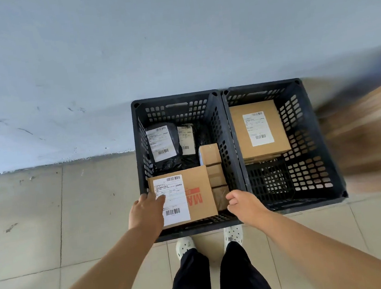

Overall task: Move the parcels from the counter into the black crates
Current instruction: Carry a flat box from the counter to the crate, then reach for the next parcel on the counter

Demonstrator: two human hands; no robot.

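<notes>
Resting in the left black crate [138, 136], a labelled cardboard box [197, 191] lies at the near end.
Left hand [148, 209] touches its label with relaxed fingers; right hand [242, 202] hovers loosely curled, holding nothing, near the right crate [314, 143].

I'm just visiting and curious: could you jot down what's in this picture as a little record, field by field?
setting: two black crates side by side on a tiled floor against a wall
left crate: black bag parcels at the back, small cardboard boxes along its right side, a labelled box with red lettering at the front
right crate: one labelled brown box at the back, front part bare
left hand: fingers resting on the red-lettered box's label
right hand: loosely curled, holding nothing, over the left crate's near right corner
</notes>
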